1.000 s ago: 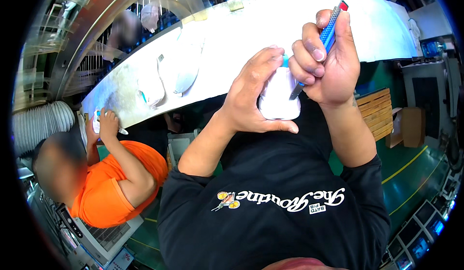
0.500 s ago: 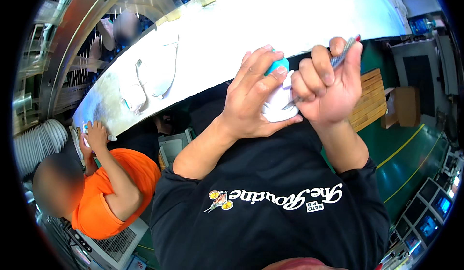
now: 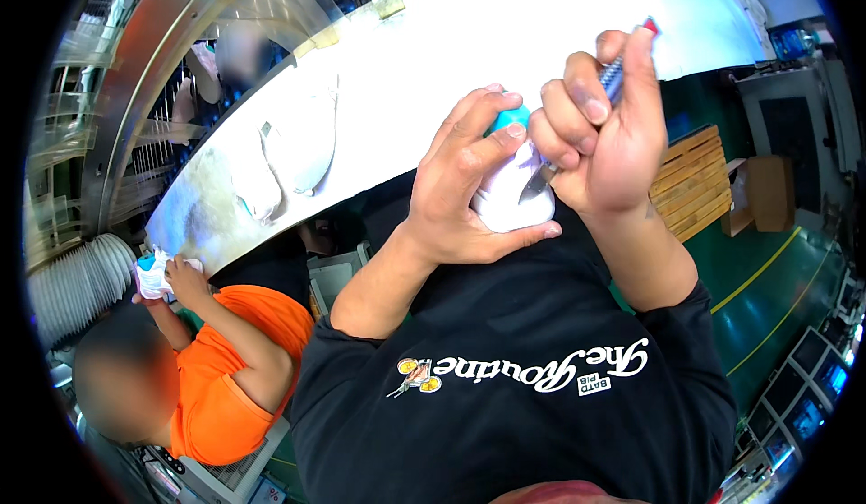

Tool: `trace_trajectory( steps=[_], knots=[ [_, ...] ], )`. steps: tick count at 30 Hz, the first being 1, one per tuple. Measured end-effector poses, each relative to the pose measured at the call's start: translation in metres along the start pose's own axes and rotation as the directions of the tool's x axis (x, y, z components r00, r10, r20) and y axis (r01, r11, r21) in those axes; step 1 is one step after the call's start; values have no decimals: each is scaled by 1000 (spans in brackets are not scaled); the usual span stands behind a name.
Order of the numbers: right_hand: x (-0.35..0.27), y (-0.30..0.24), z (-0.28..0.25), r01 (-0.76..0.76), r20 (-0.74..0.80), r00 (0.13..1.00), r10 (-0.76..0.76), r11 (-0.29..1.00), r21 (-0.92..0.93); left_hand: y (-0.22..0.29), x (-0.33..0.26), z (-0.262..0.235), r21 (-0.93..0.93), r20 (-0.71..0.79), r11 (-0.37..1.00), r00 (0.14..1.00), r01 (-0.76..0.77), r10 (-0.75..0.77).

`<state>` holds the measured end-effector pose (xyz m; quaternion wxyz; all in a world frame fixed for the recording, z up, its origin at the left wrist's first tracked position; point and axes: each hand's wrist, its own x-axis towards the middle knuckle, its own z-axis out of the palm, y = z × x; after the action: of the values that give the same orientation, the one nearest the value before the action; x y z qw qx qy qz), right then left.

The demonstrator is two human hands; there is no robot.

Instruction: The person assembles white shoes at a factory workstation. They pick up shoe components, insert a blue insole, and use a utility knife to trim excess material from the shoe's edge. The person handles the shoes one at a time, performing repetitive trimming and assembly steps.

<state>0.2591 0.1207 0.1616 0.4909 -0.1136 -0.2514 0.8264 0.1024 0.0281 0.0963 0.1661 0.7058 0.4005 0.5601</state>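
My left hand [image 3: 462, 172] is wrapped round a white rounded piece [image 3: 510, 199] with a teal end, held above my lap just off the table's near edge. Its thumb lies along the underside. My right hand [image 3: 606, 134] is closed on a slim tool [image 3: 612, 82] with a knurled metal handle and a red end that points up and away. Below that fist, the tool's dark metal working end meets the white piece; its exact shape is partly covered by my fingers.
A curved white table [image 3: 406, 80] runs across the far side, carrying white soft-looking pieces [image 3: 307, 147] at left. A co-worker in an orange shirt [image 3: 239, 360] sits at left, handling a white and teal piece [image 3: 155, 274]. Wooden slats [image 3: 693, 184] and a cardboard box [image 3: 771, 193] stand at right.
My right hand has turned and shifted slightly left, swinging the tool's red end away. The white piece has tipped a little in my left hand. The co-worker's piece is raised more into view.
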Motion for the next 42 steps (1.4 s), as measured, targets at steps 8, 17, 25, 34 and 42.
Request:
trace_trajectory(
  steps=[8,17,25,34,42],
  knots=[
    [29,5,14,-19,-177,984,2,996,-93,-10,6,-4,-50,-47,996,996,73,-75],
    [28,6,20,180,-19,979,-202,905,-386,-13,7,2,-74,-102,991,987,115,-122],
    [116,11,-119,92,161,952,-261,-257,-962,-18,-15,-70,-156,-2,965,977,212,-215],
    [54,63,-107,501,499,865,48,-118,-857,34,-55,-104,54,-83,781,782,622,-617],
    [25,100,-74,487,487,786,381,103,-867,41,-41,-110,262,-109,646,687,717,-718]
  ],
)
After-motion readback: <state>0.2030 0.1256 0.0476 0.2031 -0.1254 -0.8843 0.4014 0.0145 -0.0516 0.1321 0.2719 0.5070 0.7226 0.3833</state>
